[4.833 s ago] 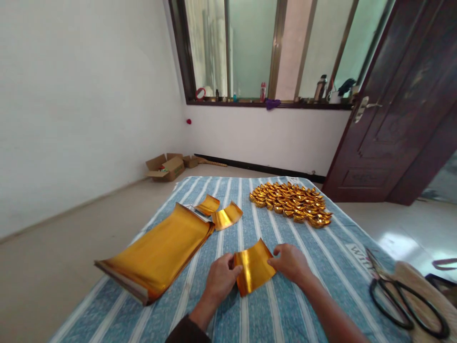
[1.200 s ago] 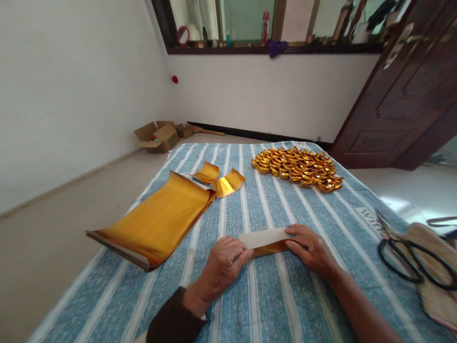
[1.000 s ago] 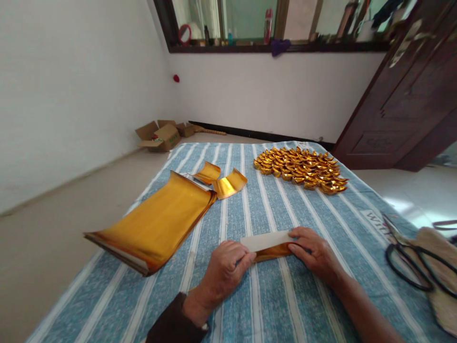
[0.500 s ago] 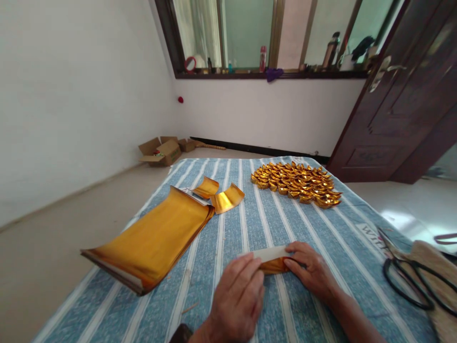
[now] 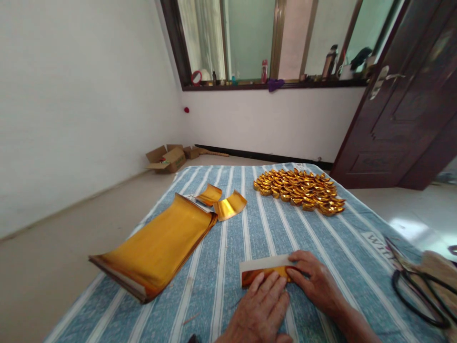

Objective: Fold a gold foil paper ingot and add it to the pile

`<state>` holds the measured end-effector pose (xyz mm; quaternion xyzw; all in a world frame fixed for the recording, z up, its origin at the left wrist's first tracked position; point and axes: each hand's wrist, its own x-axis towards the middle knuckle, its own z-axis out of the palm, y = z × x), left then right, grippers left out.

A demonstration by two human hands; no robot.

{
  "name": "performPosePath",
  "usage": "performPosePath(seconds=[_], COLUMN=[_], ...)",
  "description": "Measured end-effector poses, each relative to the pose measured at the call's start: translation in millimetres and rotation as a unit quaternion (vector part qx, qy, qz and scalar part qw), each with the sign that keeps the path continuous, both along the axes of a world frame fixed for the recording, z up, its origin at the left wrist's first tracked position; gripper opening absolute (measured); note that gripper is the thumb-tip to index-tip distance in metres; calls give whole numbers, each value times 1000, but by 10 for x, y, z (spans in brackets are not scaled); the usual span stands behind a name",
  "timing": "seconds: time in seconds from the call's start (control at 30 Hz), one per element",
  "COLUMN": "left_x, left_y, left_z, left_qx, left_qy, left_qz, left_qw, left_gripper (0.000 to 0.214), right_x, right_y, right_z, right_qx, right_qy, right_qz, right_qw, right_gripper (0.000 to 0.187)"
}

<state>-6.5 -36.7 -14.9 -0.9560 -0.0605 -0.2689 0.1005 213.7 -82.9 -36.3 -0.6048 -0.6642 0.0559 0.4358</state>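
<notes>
Across the blue-striped mattress (image 5: 357, 257), a stack of gold foil sheets (image 5: 153, 252) lies left of a heap of foil ingots (image 5: 300, 193). Nearer the person, a white-backed gold foil strip (image 5: 264, 270) rests on the mattress; the left hand (image 5: 259, 309) presses it with flat, slightly spread fingers, while the right hand (image 5: 317, 286) pinches its right end.

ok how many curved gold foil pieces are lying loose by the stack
2: one curved gold foil piece at the far corner of the foil stack, another just right of it
</notes>
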Motion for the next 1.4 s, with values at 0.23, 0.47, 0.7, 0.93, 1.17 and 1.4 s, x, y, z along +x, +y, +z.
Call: performPosePath(seconds=[0.23,0.47,0.7,0.93,1.17,1.4], left_x=[-7,-7,-3,-4,-18,-14], left_y=[16,27,44,48,41,44], left_z=[-42,-112,-123,-140,-140,-121], left_qx=[14,27,34,39,51,43], left_qy=[8,5,-12,-6,13,12], left_qz=[14,18,21,24,38,36], left_qw=[1000,999,999,999,998,998], left_gripper=[57,63,64,64,63,62], right_x=[8,6,12,15,34,33], right_y=[-3,-5,-6,-1,-6,-11], right_z=[-10,-31,-24,-11,-38,-43], right_qx=[2,-6,1,8,-9,-17], right_qy=[-5,-8,-11,-21,-31,-29], right_qz=[4,4,4,6,9,11], right_qw=[1000,1000,1000,1000,999,999], right_gripper=[21,21,21,23,23,23])
